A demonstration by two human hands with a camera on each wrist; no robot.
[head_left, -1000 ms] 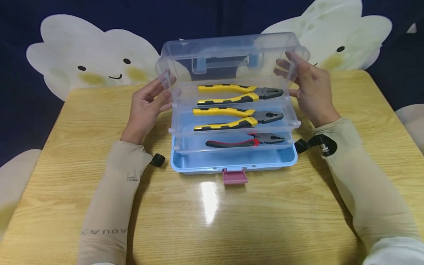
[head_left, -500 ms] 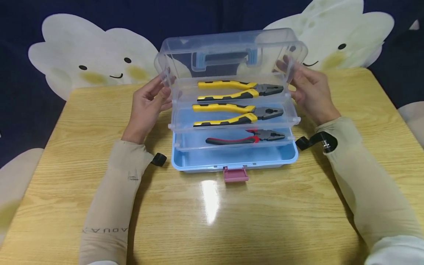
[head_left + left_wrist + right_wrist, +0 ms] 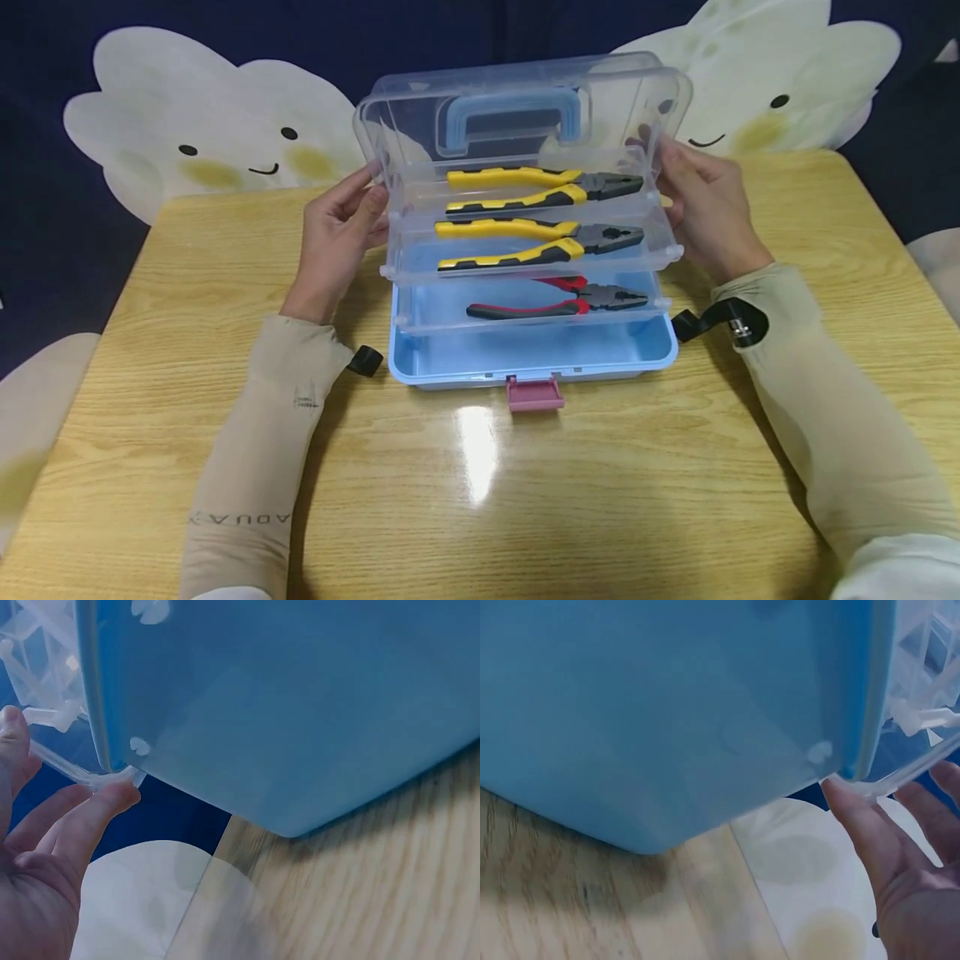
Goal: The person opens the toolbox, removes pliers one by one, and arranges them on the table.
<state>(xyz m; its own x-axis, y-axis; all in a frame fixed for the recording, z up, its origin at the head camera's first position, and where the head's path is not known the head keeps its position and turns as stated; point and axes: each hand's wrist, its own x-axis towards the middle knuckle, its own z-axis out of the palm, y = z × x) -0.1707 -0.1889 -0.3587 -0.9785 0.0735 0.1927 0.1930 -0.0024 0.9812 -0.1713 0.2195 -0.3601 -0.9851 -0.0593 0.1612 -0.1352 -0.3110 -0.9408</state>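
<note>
A toolbox with a light blue base (image 3: 525, 354) stands on the table, its clear lid (image 3: 408, 96) raised at the back. Several clear trays fan out like stairs between lid and base. Two yellow-and-black pliers (image 3: 517, 178) lie on the upper trays, one per tray. Below them are red-and-black pliers (image 3: 525, 308). My left hand (image 3: 337, 229) holds the lid's left side, with fingertips at its rim in the left wrist view. At the lid's right side my right hand (image 3: 708, 204) grips its edge; some of its fingers show through the clear plastic.
A pink latch (image 3: 535, 393) hangs open at the base's front. The blue carry handle (image 3: 513, 112) sits on the lid. Beyond the wooden table (image 3: 480, 517) hangs a dark backdrop with white cloud shapes (image 3: 225, 125).
Both hands have tilted the lid further back, so more of its handle shows. The trays have risen with it, pliers included, and more of the base's interior is exposed.
</note>
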